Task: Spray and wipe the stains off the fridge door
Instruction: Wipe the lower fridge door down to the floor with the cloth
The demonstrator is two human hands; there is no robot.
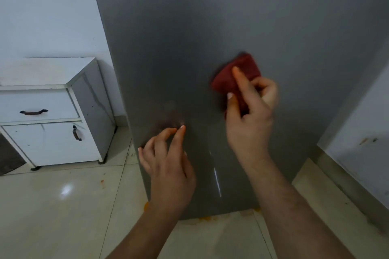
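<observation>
Gripping a folded dark red cloth (pixel 236 79), the right hand (pixel 251 115) pressed it flat against the grey fridge door (pixel 189 38), thumb and forefinger laid over the fabric and the other fingers curled behind it; the cloth's upper edge was smeared by motion blur, so its exact outline could not be made out, and its lower part was hidden behind the hand. The left hand (pixel 168 166) held nothing, its fingers loosely spread and bent, the fingertips (pixel 182 128) at or just off the door surface, which of the two could not be told; just above them lay a faint brownish smudge (pixel 170 121), hazy and hard to separate from the hand's own reflection in the glossy panel. Both forearms ran out of the bottom of the view; the door's top and right side were cut off as well. Below the door, small orange stains (pixel 205 218) marked the pale tiled floor (pixel 63 206) along the fridge's lower edge. To the left, against a white wall (pixel 42 6), stood a white cabinet (pixel 50 143) with a drawer above and a door below, each with a dark handle; a further white wall (pixel 362 136) stood to the right, scuffed near its base.
</observation>
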